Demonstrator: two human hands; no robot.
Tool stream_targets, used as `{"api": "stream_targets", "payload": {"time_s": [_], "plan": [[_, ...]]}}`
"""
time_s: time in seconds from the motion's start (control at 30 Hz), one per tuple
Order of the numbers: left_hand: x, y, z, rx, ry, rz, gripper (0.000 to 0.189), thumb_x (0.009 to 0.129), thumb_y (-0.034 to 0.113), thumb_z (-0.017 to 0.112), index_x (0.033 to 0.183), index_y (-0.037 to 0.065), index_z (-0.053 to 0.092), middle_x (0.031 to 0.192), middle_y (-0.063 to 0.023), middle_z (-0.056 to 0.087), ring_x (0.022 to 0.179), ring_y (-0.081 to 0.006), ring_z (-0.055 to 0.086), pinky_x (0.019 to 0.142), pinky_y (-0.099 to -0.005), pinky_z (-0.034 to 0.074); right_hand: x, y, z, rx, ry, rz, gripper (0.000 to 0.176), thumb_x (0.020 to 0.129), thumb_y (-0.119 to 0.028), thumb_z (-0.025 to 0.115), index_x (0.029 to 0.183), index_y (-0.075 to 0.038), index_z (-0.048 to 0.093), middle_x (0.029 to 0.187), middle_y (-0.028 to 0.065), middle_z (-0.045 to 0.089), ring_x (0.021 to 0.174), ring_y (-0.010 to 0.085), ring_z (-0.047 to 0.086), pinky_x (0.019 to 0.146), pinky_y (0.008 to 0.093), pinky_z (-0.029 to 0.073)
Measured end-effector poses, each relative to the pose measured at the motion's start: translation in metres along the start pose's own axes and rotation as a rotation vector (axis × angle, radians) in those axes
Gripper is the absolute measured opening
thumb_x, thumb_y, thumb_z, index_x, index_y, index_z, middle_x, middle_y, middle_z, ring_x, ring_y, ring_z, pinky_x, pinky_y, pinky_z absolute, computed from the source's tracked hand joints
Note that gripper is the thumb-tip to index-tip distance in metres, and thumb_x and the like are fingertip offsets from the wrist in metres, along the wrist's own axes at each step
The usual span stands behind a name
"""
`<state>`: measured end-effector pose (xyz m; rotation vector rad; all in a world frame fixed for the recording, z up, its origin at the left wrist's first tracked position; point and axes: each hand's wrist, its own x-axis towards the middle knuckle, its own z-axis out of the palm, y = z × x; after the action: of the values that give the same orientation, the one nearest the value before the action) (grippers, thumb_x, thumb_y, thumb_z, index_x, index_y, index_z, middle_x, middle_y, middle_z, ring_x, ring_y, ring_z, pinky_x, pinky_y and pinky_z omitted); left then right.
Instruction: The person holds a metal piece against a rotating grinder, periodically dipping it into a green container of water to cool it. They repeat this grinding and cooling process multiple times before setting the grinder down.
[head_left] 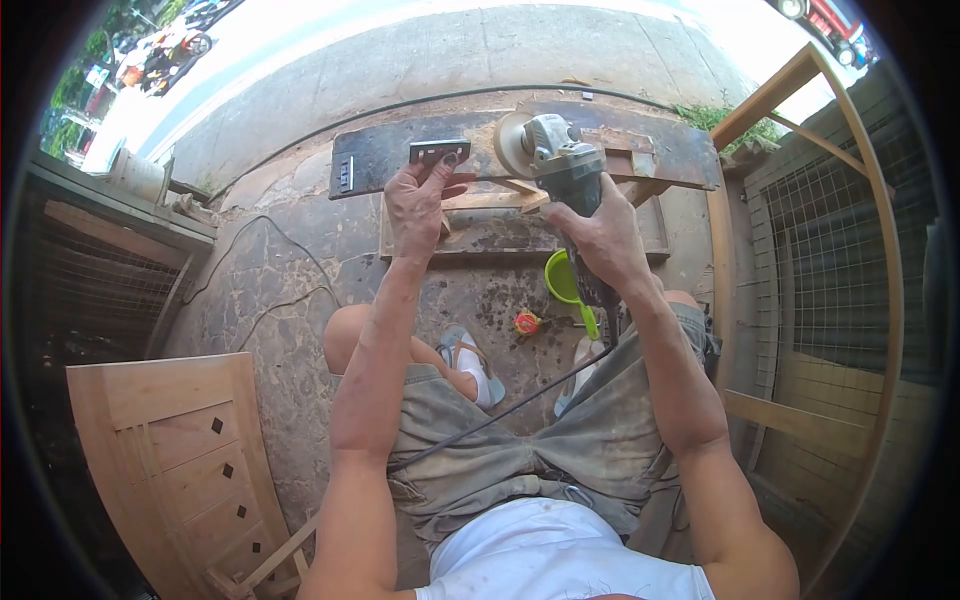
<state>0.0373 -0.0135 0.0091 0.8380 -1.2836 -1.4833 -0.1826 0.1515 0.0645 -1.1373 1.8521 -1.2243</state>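
Observation:
My right hand (608,235) is wrapped round the body of an angle grinder (572,175). Its pale round disc (514,146) faces left, over the dark wooden bench (375,150). From the grinder's rear, a cord runs down across my lap. My left hand (420,208) pinches a small dark rectangular piece (440,152) with a pale edge, a short way left of the disc. A narrow black piece with light marks (346,173) lies at the bench's left end.
Below the bench are a wooden frame (480,255), a green dipper (562,277) and a red-yellow tape measure (527,321). A carved wooden panel (185,450) leans at lower left. A tall wooden frame (875,200) and mesh fence (800,260) stand right. The road lies beyond.

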Motion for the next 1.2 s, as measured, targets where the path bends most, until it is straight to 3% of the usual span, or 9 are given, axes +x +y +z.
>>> {"api": "stream_targets", "payload": {"time_s": [0.23, 0.43, 0.83, 1.2], "plan": [[0.0, 0.008, 0.019, 0.072, -0.02, 0.01, 0.03, 0.109, 0.02, 0.077, 0.13, -0.001, 0.075, 0.118, -0.0145, 0.084, 0.078, -0.0204, 0.082, 0.069, -0.0288, 0.065, -0.001, -0.008, -0.001, -0.099, -0.001, -0.011, 0.067, 0.087, -0.039, 0.084, 0.129, 0.01, 0.065, 0.111, 0.0278, 0.079, 0.107, 0.0378, 0.079, 0.098, 0.0452, 0.059], [0.002, 0.002, 0.027, 0.067, -0.059, 0.024, 0.029, 0.11, 0.02, 0.075, 0.131, -0.001, 0.074, 0.118, -0.015, 0.084, 0.074, -0.019, 0.081, 0.068, -0.0274, 0.064, 0.001, -0.001, 0.001, -0.114, 0.016, -0.03, 0.069, 0.086, -0.039, 0.084, 0.13, 0.01, 0.063, 0.103, 0.0282, 0.08, 0.1, 0.04, 0.081, 0.092, 0.0476, 0.062], [-0.003, 0.001, 0.035, 0.125, -0.08, 0.045, 0.026, 0.111, 0.019, 0.075, 0.128, -0.001, 0.076, 0.11, -0.0093, 0.083, 0.073, -0.0169, 0.078, 0.067, -0.029, 0.062, 0.001, 0.001, -0.001, -0.112, -0.007, -0.034, 0.069, 0.087, -0.039, 0.084, 0.129, 0.011, 0.062, 0.101, 0.0295, 0.08, 0.098, 0.0416, 0.081, 0.09, 0.0492, 0.062], [-0.002, -0.001, 0.033, 0.144, -0.081, 0.052, 0.026, 0.11, 0.017, 0.076, 0.128, -0.001, 0.076, 0.109, -0.0094, 0.083, 0.073, -0.0163, 0.077, 0.066, -0.0287, 0.061, 0.004, 0.004, 0.0, -0.091, -0.002, -0.032, 0.068, 0.088, -0.04, 0.084, 0.129, 0.011, 0.063, 0.1, 0.0289, 0.08, 0.097, 0.0405, 0.081, 0.089, 0.0484, 0.062]]}}
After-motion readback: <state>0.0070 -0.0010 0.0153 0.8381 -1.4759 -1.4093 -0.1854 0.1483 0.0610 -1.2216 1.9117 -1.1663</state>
